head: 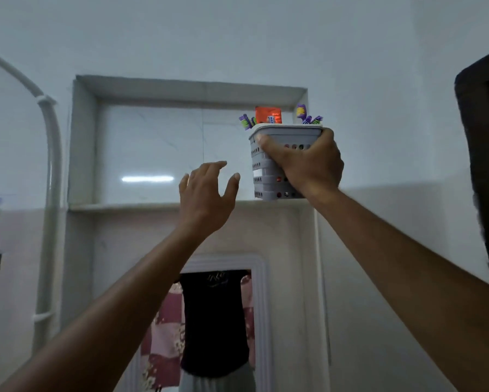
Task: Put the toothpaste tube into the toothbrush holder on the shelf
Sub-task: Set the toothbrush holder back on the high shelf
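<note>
A grey perforated toothbrush holder [263, 176] stands at the right end of the recessed shelf [124, 206]. My right hand [305, 162] grips its front, fingers wrapped over the rim. The orange end of the toothpaste tube [268, 115] sticks up out of the holder, between purple and green toothbrush heads [246, 122] on the left and purple ones [305, 114] on the right. My left hand [206, 193] hovers just left of the holder, fingers spread, holding nothing and not touching it.
The shelf is a tiled niche high in the wall. A white pipe [52, 165] runs down the wall at left. Below the niche a framed mirror [217, 321] reflects a person in a black shirt. A dark object [483, 165] fills the right edge.
</note>
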Available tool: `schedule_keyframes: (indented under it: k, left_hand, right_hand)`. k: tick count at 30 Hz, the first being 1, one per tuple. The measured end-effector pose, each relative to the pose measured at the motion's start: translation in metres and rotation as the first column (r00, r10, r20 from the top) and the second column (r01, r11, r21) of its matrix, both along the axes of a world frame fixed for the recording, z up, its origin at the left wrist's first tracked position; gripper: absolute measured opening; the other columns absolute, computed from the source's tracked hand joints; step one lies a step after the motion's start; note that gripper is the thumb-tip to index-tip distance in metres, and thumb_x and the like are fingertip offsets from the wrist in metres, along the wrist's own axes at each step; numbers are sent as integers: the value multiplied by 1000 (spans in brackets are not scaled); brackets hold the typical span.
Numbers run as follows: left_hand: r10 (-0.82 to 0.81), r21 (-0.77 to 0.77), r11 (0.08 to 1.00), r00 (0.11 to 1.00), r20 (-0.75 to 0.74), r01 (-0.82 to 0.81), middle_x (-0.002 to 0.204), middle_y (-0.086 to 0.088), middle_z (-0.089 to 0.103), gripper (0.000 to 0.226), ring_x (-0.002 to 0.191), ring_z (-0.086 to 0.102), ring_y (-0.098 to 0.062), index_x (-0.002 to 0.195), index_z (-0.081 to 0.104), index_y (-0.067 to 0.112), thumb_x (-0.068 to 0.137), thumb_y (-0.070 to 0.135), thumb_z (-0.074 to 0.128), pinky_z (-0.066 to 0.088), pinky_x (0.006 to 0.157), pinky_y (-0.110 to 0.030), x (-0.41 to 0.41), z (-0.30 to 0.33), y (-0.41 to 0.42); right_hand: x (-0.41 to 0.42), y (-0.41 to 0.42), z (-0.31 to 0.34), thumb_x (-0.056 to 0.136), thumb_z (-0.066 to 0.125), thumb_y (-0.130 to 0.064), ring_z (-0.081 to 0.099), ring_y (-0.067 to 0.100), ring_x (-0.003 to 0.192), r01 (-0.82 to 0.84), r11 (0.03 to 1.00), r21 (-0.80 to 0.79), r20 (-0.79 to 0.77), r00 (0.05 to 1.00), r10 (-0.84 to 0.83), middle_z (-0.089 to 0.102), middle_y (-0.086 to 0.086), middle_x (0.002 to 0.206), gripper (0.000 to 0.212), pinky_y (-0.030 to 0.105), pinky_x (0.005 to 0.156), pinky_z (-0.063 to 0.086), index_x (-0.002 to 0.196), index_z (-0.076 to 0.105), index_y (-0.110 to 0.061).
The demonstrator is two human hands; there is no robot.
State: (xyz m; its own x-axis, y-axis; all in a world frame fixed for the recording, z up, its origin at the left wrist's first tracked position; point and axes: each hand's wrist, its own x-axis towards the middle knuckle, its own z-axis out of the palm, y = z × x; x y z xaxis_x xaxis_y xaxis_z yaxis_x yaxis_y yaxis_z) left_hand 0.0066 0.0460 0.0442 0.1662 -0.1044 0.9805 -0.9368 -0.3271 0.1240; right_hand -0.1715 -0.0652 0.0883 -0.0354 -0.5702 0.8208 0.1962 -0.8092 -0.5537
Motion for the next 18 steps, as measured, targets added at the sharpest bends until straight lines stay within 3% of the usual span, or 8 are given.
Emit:
schedule_keyframes:
  k: [4, 7, 11, 15, 18]
  left_hand:
    - [31, 72, 997, 998, -57, -27, 152, -3, 61, 57, 144, 53, -28, 149, 58, 23, 105, 59, 48, 33, 122, -60, 23, 11, -27]
    - [64, 160, 986, 993, -102, -47, 159, -2, 54, 58, 151, 44, -27, 153, 53, 24, 107, 58, 47, 20, 128, -63, 37, 10, -43]
    - [189, 250, 955, 978, -89, -162, 162, 0, 51, 64, 155, 38, -25, 156, 51, 28, 107, 65, 33, 12, 130, -63, 59, 3, -58]
    - [268, 166, 949, 963, 31, -270, 160, 1, 55, 61, 156, 39, -25, 151, 58, 30, 109, 64, 27, 11, 129, -62, 67, -9, -67]
    - [279, 128, 950, 959, 57, -284, 161, 1, 54, 62, 155, 40, -25, 151, 57, 30, 109, 64, 27, 13, 130, -61, 69, -11, -69]
  right_hand:
    - [27, -25, 17, 60, 84, -91, 64, 20, 102, 46, 999, 5, -38, 998, -46, 62, -7, 113, 102, 31, 82, 46, 128, 57, -19]
    - [48, -45, 19, 60, 82, -94, 70, 23, 110, 79, 997, -5, -78, 994, -79, 65, -4, 117, 108, 32, 80, 50, 131, 56, -17]
    - [69, -69, 15, 63, 83, -92, 72, 26, 115, 81, 997, 6, -119, 990, -80, 68, -1, 123, 108, 32, 80, 51, 133, 52, -16]
    - [85, -85, 9, 67, 80, -92, 70, 29, 119, 55, 998, 5, -118, 992, -54, 67, 2, 133, 111, 34, 82, 48, 142, 43, -18]
    - [97, -92, 2, 69, 73, -96, 64, 30, 131, 59, 998, -36, -106, 992, -63, 59, 4, 148, 128, 40, 93, 56, 162, 28, -20]
